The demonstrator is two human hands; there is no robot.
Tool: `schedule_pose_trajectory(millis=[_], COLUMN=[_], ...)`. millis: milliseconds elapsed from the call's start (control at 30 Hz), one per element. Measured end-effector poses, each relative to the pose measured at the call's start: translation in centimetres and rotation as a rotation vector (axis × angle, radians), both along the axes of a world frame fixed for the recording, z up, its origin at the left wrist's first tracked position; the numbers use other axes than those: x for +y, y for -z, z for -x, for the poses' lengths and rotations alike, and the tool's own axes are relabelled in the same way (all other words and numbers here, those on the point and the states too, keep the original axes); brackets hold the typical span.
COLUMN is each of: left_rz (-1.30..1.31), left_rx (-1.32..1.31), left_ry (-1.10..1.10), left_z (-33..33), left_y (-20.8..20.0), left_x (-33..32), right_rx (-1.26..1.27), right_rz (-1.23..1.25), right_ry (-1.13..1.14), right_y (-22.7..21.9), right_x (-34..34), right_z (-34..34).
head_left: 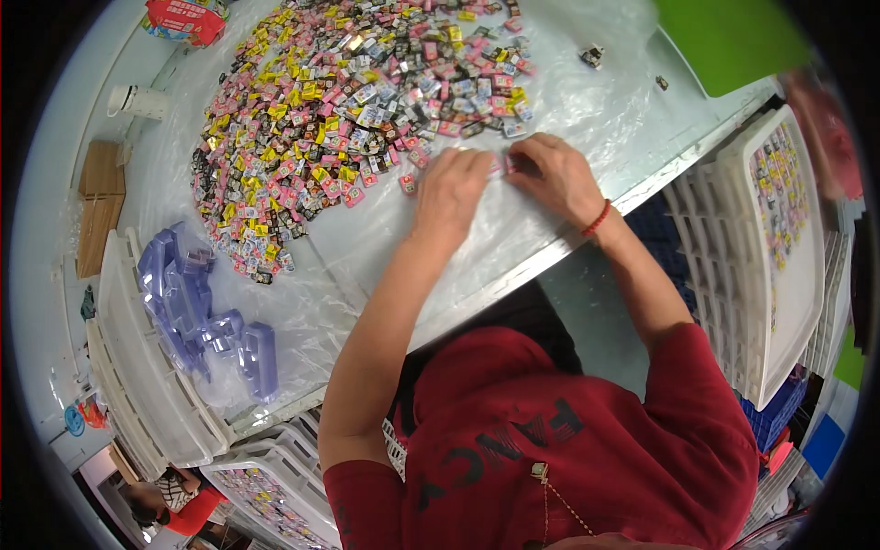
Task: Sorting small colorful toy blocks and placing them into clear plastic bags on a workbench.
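A wide heap of small rectangular block-like pieces (312,137), pink, yellow, black and white, spreads over the plastic-covered table (587,119). At its near right edge, my left hand (449,197) is closed, fingers bent and pressed together over the sheet; whatever they hold is hidden. Close to its right, my right hand (559,174), with a red bracelet on the wrist, pinches thumb and fingers around a small dark-and-pink piece. Between the two hands a small pink piece (496,166) shows. One loose pink piece (408,184) lies left of my left hand.
Clear bluish plastic molded trays (179,293) lie at the table's left. Stacked white trays (747,247) stand to the right, more (151,367) to the left. A green board (733,41) is at the far right, a red package (186,20) far left. Another person (183,504) appears lower left.
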State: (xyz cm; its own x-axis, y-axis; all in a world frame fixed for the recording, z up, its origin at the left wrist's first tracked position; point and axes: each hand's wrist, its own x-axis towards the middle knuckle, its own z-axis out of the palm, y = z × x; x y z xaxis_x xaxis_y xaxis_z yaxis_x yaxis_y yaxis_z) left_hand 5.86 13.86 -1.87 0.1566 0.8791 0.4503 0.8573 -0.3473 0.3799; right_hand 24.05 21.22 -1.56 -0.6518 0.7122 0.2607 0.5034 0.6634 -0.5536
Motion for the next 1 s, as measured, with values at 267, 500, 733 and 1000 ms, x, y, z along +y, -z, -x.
schedule_pose_trajectory(millis=[267, 500, 733, 1000], left_rz=[0.095, 0.076, 0.007, 0.174], left_rx=[0.071, -0.119, -0.125, -0.017], left_ry=[-0.083, -0.095, -0.026, -0.042], left_z=[-2.3, -2.0, -1.7, -0.7], left_y=[-0.6, 0.0, 0.6, 0.9], left_x=[-0.9, -0.4, -0.1, 1.1], right_rx=[0.031, 0.105, 0.069, -0.118], right_rz=[0.029, 0.006, -0.078, 0.094], right_ry=[-0.006, 0.104, 0.271, 0.144], right_y=[-0.2, -0.8, -0.4, 1.3], right_x=[-0.3, 1.6, 5.1, 9.8], right_z=[-0.3, -0.7, -0.4, 1.9])
